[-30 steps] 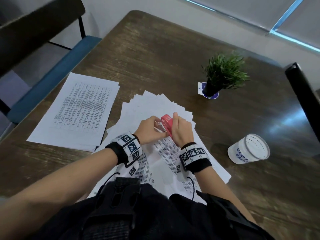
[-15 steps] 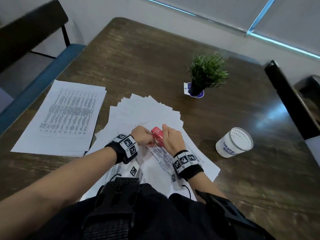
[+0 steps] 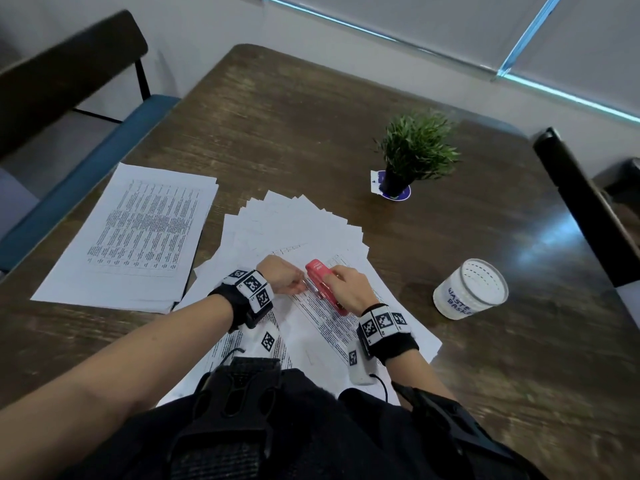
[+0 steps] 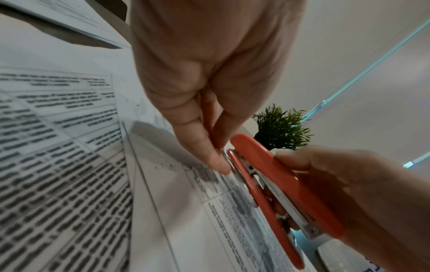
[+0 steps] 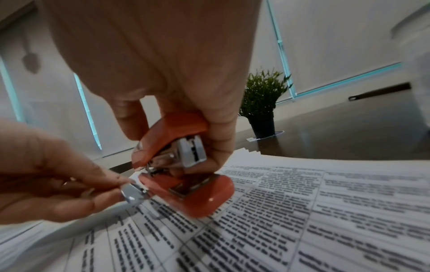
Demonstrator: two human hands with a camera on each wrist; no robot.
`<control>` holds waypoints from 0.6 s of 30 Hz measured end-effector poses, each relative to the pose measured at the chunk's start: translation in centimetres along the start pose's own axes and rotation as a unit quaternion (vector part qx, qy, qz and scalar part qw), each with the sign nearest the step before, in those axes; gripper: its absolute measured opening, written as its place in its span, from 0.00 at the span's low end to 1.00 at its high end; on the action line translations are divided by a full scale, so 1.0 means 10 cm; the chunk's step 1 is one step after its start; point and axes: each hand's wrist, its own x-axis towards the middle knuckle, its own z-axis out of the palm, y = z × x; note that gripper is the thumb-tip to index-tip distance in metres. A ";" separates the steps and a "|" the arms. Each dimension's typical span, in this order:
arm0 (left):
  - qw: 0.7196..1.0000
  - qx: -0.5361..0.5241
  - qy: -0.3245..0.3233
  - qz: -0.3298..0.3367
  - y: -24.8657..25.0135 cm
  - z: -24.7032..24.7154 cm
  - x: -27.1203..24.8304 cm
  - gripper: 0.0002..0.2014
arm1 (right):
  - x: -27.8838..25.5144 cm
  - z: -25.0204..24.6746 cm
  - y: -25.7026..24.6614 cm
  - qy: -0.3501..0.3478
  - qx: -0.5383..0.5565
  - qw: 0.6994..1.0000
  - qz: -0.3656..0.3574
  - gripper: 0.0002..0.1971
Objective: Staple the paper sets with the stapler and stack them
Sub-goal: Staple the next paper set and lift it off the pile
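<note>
While sitting at the dark wooden counter (image 3: 277, 109) in the head view, gripping the red stapler (image 3: 323, 289) in the right hand (image 3: 349, 289) over the fanned paper sets (image 3: 301, 223), with the left hand (image 3: 280, 278) pinching at the stapler's silver front end; lying apart to the left, a separate stack of printed sheets (image 3: 138, 233); standing farther right, a potted plant (image 3: 415, 150) and a white cup (image 3: 471, 292). Seen from the left wrist, pressing left thumb and fingers (image 4: 209, 156) together right at the stapler's (image 4: 286, 187) nose, just above the printed paper. Seen from the right wrist, wrapping the right-hand grip (image 5: 190, 92) around the stapler (image 5: 184, 165), its jaws standing apart, while pinching a small silver metal piece (image 5: 133, 191) in the left-hand grip (image 5: 58, 184) beside the red base.
</note>
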 end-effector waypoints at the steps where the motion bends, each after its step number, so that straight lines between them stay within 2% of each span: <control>1: 1.000 -0.012 0.005 -0.006 0.00 -0.01 -0.01 0.05 | -0.02 -0.02 0.02 -0.010 -0.003 1.000 0.008 0.16; 3: 0.999 -0.038 0.019 -0.022 -0.01 -0.01 -0.06 0.07 | -0.04 -0.05 0.07 -0.027 -0.017 0.999 0.016 0.15; 5: 0.999 -0.030 0.021 -0.008 -0.03 0.01 -0.06 0.08 | -0.07 -0.08 0.14 -0.021 -0.022 0.999 0.025 0.18; 8: 0.999 -0.023 0.012 0.021 -0.04 0.09 -0.08 0.07 | -0.15 -0.21 0.24 0.028 -0.012 0.999 0.033 0.24; 10: 0.999 -0.019 -0.002 0.044 -0.03 0.14 -0.09 0.06 | -0.25 -0.36 0.35 0.055 0.000 0.997 0.048 0.24; 13: 0.995 0.044 -0.043 0.083 0.00 0.23 -0.11 0.07 | -0.42 -0.57 0.71 0.103 -0.024 0.988 0.110 0.21; 16: 0.982 0.121 -0.069 0.127 0.07 0.37 -0.17 0.04 | -0.57 -0.68 1.21 0.133 -0.080 0.969 0.189 0.16; 18: 0.969 0.176 -0.085 0.151 0.15 0.54 -0.21 0.05 | -0.67 -0.70 1.46 0.125 -0.120 0.956 0.237 0.22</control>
